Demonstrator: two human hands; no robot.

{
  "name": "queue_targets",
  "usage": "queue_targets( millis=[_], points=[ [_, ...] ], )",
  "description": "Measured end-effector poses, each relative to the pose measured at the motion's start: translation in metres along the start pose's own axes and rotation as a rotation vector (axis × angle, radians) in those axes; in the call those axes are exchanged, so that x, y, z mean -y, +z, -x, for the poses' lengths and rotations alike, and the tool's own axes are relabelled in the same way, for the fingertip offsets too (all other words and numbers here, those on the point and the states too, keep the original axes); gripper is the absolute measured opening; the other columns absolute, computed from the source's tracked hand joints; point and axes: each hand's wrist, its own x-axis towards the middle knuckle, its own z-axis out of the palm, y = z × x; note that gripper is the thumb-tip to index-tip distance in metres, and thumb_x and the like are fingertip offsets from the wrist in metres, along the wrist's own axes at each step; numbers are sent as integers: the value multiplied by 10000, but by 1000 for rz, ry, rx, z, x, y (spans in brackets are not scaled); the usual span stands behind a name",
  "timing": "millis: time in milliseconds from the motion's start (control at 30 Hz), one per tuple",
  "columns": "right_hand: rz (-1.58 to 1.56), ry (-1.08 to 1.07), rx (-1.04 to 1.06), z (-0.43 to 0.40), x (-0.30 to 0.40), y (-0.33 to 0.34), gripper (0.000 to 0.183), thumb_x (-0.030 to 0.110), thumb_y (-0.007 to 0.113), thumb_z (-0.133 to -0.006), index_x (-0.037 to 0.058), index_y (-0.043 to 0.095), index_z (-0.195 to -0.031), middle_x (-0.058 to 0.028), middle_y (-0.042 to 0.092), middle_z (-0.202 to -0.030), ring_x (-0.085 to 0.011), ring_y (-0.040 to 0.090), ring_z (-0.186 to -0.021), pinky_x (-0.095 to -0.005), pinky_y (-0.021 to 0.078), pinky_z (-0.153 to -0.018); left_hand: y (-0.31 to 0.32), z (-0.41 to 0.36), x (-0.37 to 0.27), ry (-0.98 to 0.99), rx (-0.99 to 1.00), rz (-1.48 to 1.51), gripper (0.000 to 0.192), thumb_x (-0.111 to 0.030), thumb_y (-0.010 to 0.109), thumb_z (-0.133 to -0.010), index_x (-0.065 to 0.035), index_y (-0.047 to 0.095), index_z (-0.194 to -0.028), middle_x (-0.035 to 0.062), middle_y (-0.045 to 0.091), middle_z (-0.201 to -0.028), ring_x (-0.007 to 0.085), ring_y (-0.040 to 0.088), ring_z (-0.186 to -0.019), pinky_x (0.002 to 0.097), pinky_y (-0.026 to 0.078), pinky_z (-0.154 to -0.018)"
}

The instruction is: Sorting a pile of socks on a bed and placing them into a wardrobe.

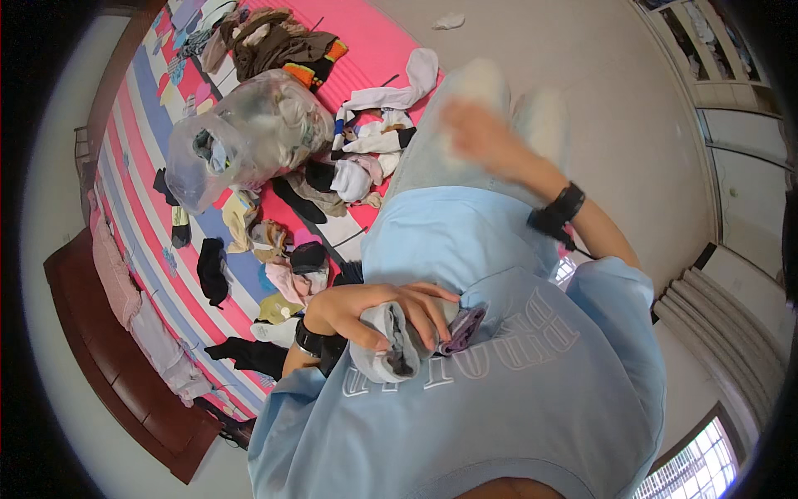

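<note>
My left hand (389, 312) rests against the front of my light blue sweatshirt (511, 387), fingers curled over rolled socks. One is a light grey rolled sock (381, 368); a purple rolled sock (464, 330) pokes out beyond the fingertips. Motion blurs my right hand (477, 134), raised over my pale jeans (430, 156); whether it holds anything cannot be made out. To the left, on the bed, lie loose socks, among them a white sock (349, 181), a long white sock (421, 75) and a black sock (213, 271).
A clear plastic bag (255, 131) stuffed with socks lies on the striped bedsheet (143, 156). Behind it is a heap of dark clothing (268, 47). A brown headboard (118, 374) edges the bed. A white crumpled item (449, 22) lies on the floor, with shelves (711, 43) at right.
</note>
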Motion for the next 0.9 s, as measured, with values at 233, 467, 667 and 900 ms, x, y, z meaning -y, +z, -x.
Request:
queue_targets(
  millis=[233,467,667,900],
  points=[
    [10,264,23,-2,-119,-31,245,173,450,-888,27,607,-1008,-155,616,-958,-308,561,-943,-396,437,-856,-14,-10,-10,-92,69,18,415,-319,573,-810,20,607,-1047,181,562,-1146,339,443,-1191,569,101,-1075],
    [-622,417,700,2,-69,-38,202,92,504,-835,21,618,-986,-69,646,-916,-145,584,-810,-304,466,-766,-43,-20,-12,-276,159,107,764,-407,760,-691,-13,456,-1271,258,129,-1454,369,118,-1365,440,106,-1076],
    [-74,392,182,0,-74,-40,388,172,527,-852,46,507,-1219,-146,491,-1283,-296,495,-1093,-403,405,-913,-60,-19,-2,-441,58,201,842,-345,797,-652,-12,375,-1300,187,304,-1390,264,240,-1324,359,175,-1063],
    [363,584,383,18,-93,-18,464,192,575,-857,39,466,-1281,-158,457,-1320,-300,478,-1169,-392,373,-975,-60,-43,-13,-659,-287,-135,630,-223,755,-700,-40,449,-1219,59,520,-1083,146,449,-1054,288,357,-919]
  ],
)
